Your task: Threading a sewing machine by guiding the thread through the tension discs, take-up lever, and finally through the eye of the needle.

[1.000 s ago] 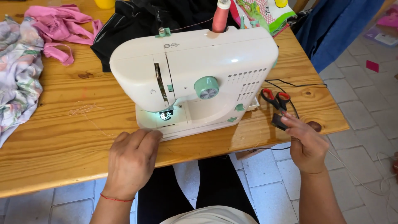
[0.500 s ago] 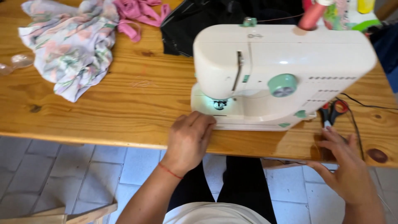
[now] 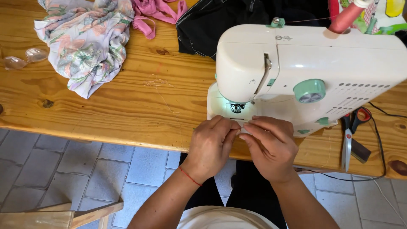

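Left hand (image 3: 212, 146) and right hand (image 3: 271, 144) together, fingertips pinched at front edge of sewing machine (image 3: 305, 72) base, below needle. Held item too small to tell. Scissors (image 3: 349, 133) right of hands on bench (image 3: 106, 110).

head camera looks steeply down (close in) over the table (image 3: 106, 110).

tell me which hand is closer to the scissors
Right. The right hand is at the sewing machine's front edge, just left of the scissors; the left hand is farther left, beyond the right.
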